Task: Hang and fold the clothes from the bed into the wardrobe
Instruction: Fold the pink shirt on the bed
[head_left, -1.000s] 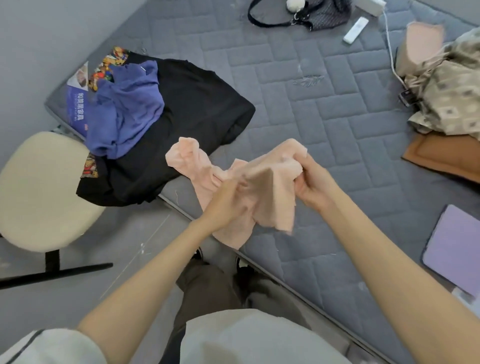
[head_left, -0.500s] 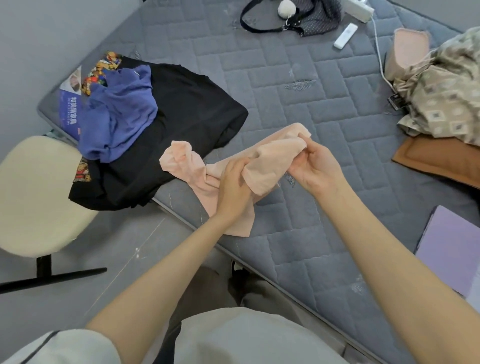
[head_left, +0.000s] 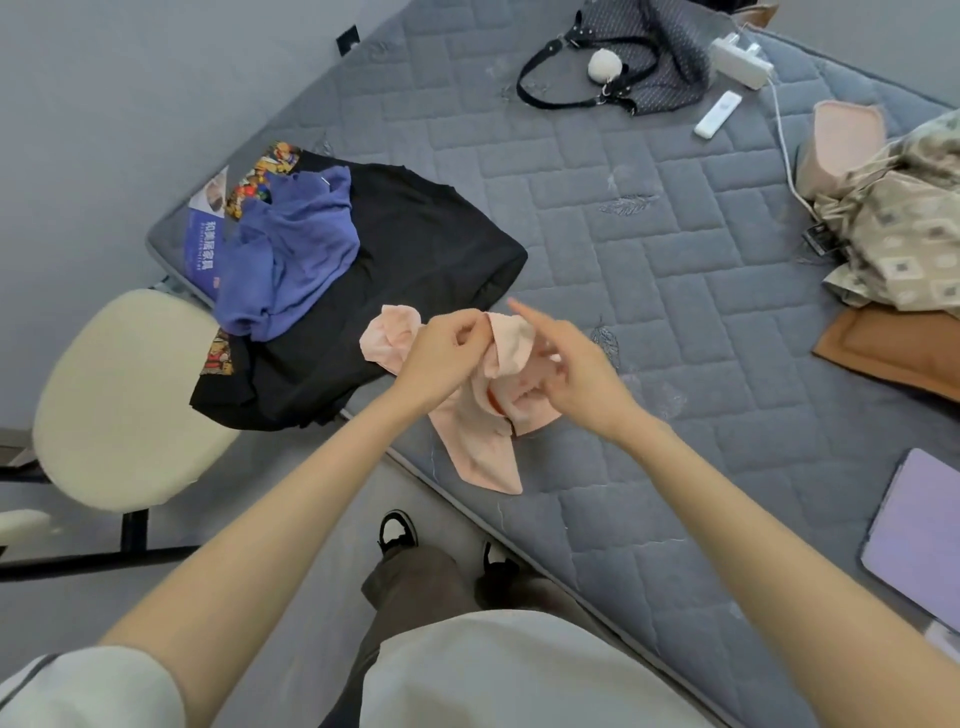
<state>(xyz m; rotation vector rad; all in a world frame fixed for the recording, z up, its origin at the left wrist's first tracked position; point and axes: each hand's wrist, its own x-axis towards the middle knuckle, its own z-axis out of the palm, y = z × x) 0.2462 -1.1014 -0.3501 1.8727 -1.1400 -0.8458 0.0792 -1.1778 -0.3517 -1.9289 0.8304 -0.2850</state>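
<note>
I hold a small peach-pink garment (head_left: 483, 447) over the near edge of the grey quilted mattress (head_left: 649, 291). My left hand (head_left: 441, 358) pinches its upper edge. My right hand (head_left: 576, 374) is beside it with the index finger stretched out and the other fingers curled into the cloth. The garment's lower part hangs down onto the mattress. To the left lie a black garment (head_left: 415, 270) and a blue-purple one (head_left: 291, 260) on top of it, over a colourful printed cloth (head_left: 260, 176).
A cream round stool (head_left: 114, 400) stands on the floor at the left. On the mattress lie a dark handbag (head_left: 649, 57), a power strip (head_left: 737, 62), a white remote (head_left: 717, 114), a patterned beige blanket (head_left: 904, 228), a brown cushion (head_left: 893, 353) and a lilac pad (head_left: 919, 540).
Both hands drew closer together and bunched the pink garment. My right index finger now sticks out. The view has tilted, showing more of the bed's far end.
</note>
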